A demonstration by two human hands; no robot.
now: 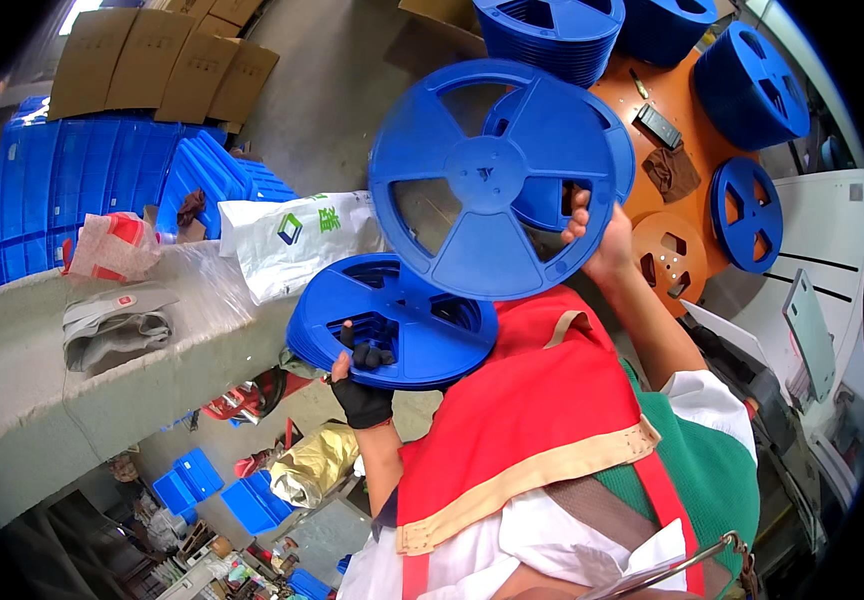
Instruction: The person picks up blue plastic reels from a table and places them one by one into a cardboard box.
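While the right hand [597, 235] is reaching up, its bare fingers [580, 212] are curling closed around the rim of a large blue reel [497, 180], pinching it at the lower right edge so that the reel is standing tilted, face toward the camera, with its three wedge-shaped openings showing. Just behind that reel a second blue reel [602, 150] is peeking out at the right, though whether the same hand is gripping it too cannot be told. Lower down, the left hand [360, 385], wearing a black fingerless glove, is holding a stack of blue reels [392, 320]; its fingers [372, 355] are hooking shut through one of the openings of the top reel, and the stack is lying nearly flat, just below and left of the raised reel, their edges overlapping in the view. A red apron with tan trim [542, 420] is covering the person's front between both forearms. Beyond the raised reel an orange round tabletop [652, 90] is carrying more blue reels [750, 85], and blue crates [82, 180] are stacked at the left beside flattened cardboard [162, 60].
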